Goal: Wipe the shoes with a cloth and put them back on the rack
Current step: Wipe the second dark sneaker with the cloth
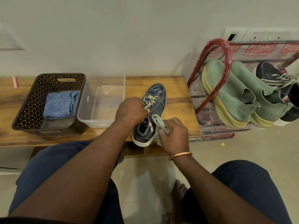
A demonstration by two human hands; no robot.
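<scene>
A dark navy lace-up sneaker with a white sole and pale grey laces [157,94] lies on a low wooden bench [178,97], toe towards the wall and heel at the near edge. The left hand [130,111] is curled over the shoe's lacing, gripping it around the tongue; how far the fingers reach inside is hidden. The right hand [175,137], with a copper-coloured bangle [180,155] on its wrist, pinches a bunched grey-green cloth [159,122] against the shoe's right side near the ankle collar.

Just left of the sneaker stands a clear rectangular plastic tub [85,102], touching a dark brown perforated plastic basket [30,107] that holds a folded blue microfibre cloth [59,105].

To the right of the bench, on the floor, stands a red tube-framed shoe rack still wrapped in printed plastic [226,50]. On it sit a pair of green knitted slip-on shoes with yellow soles [229,88], and beside them a second dark lace-up sneaker [268,71], probably the mate of the one on the bench.
</scene>
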